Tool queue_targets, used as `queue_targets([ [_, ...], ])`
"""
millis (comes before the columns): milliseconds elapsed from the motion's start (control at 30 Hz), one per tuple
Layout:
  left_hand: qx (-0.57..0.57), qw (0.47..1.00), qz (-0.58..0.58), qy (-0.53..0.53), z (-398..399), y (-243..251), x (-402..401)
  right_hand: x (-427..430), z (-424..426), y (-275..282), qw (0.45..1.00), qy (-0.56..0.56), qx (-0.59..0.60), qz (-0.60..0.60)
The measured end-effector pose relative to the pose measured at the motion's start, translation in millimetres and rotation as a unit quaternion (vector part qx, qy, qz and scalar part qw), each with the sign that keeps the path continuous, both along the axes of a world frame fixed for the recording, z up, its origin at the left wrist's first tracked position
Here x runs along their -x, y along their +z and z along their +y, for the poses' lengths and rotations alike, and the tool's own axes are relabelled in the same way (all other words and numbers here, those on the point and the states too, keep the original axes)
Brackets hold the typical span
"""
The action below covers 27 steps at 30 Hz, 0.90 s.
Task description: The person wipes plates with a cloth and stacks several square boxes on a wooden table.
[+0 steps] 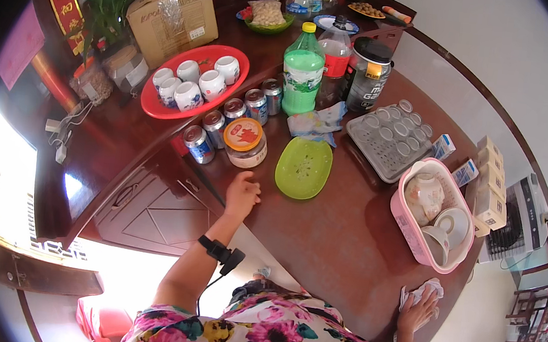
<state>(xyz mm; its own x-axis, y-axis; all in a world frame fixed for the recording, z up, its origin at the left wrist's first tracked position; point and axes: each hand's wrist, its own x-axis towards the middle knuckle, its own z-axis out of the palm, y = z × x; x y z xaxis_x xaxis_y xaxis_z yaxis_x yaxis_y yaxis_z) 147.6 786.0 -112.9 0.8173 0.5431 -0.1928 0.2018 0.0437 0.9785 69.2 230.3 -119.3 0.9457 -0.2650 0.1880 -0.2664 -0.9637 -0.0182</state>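
Observation:
My right hand (420, 312) presses on a crumpled white cloth (429, 288) at the right edge of the dark red wooden table (336, 242). Just below a glass jar with an orange lid (245, 143), my left hand (243, 193) is raised with its fingers loosely curled, holding nothing. To the right of that hand lies a green oval plate (303, 169). A pink plastic basin (396, 224) holding bowls and a cup stands above my right hand. Several drink cans (198, 144) form a slanting row beside the jar.
A red oval tray (148, 102) carries several white cups. Behind the plate stand a green bottle (303, 74), a clear bottle (335, 52) and a black-lidded tub (368, 76). A grey rack (385, 165) holds small glasses. Tissue packs (490, 186) and a cardboard box (174, 23) stand farther out.

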Motion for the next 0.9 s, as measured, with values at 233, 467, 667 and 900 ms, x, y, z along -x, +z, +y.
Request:
queue_targets([
  [233, -0.387, 0.892, -0.12, 0.199, 16, 49, -27, 1, 5, 6, 1.0, -0.011, 0.007, 0.006],
  [467, -0.456, 0.876, -0.056, 0.147, 36, 41, -52, 0, 1, 3, 1.0, -0.012, -0.006, 0.004],
  [667, -0.464, 0.867, -0.132, 0.129, 47, 41, -17, 3, 5, 6, 0.999, -0.006, -0.029, -0.015],
  [900, -0.513, 0.831, -0.194, -0.09, -22, 70, 12, 4, 3, 4, 0.999, -0.022, -0.025, 0.008],
])
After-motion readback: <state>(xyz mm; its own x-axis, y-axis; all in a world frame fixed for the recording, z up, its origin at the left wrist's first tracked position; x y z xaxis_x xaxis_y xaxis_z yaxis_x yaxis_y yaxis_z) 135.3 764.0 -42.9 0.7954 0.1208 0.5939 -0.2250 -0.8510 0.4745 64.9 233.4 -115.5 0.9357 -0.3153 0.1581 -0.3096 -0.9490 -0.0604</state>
